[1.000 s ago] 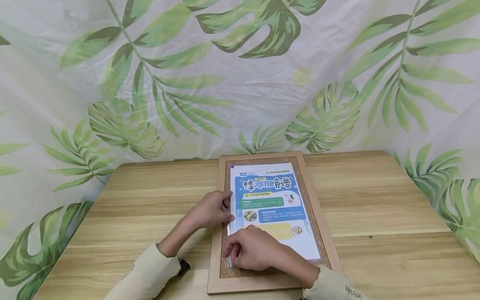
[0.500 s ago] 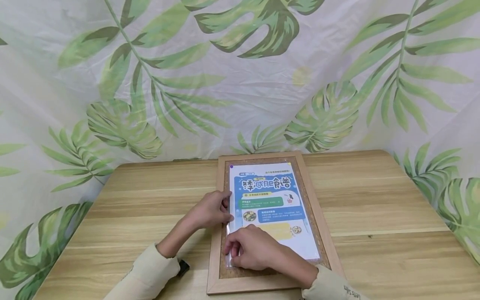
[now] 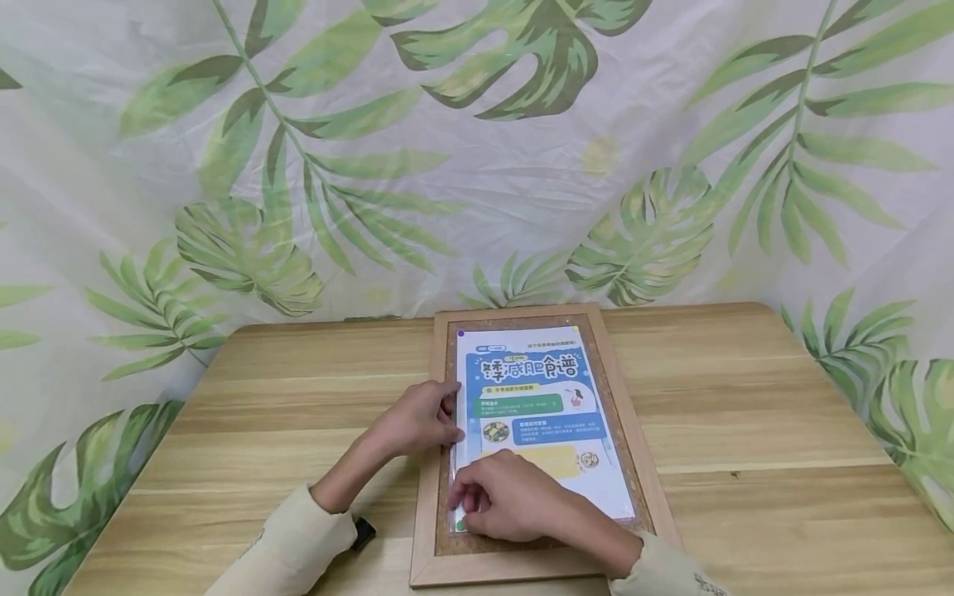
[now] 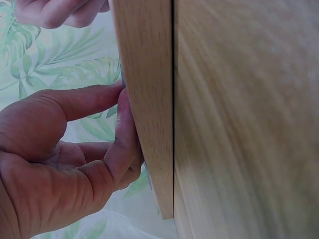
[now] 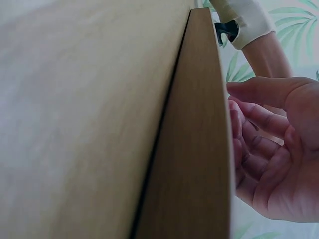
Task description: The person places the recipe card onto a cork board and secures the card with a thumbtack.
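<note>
A poster with blue, green and yellow panels lies on a cork board in a wooden frame. My left hand rests its thumb and fingertips along the poster's left edge; the left wrist view shows this hand close over the frame's side. At the poster's lower left corner, a green pushpin shows by the tip of my right thumb. My right hand bends over that corner, its thumb at the pin and its other fingers loosely curled. The frame hides part of the right fingertips in the right wrist view.
A purple pushpin sits at the poster's upper left corner and a yellow one at its upper right. The wooden table extends on both sides. A leaf-patterned curtain hangs behind. A small black object shows beside the left sleeve.
My right hand has shifted slightly to the right, and the green pushpin, hidden before, now shows by the thumb. The left hand and the poster keep their places.
</note>
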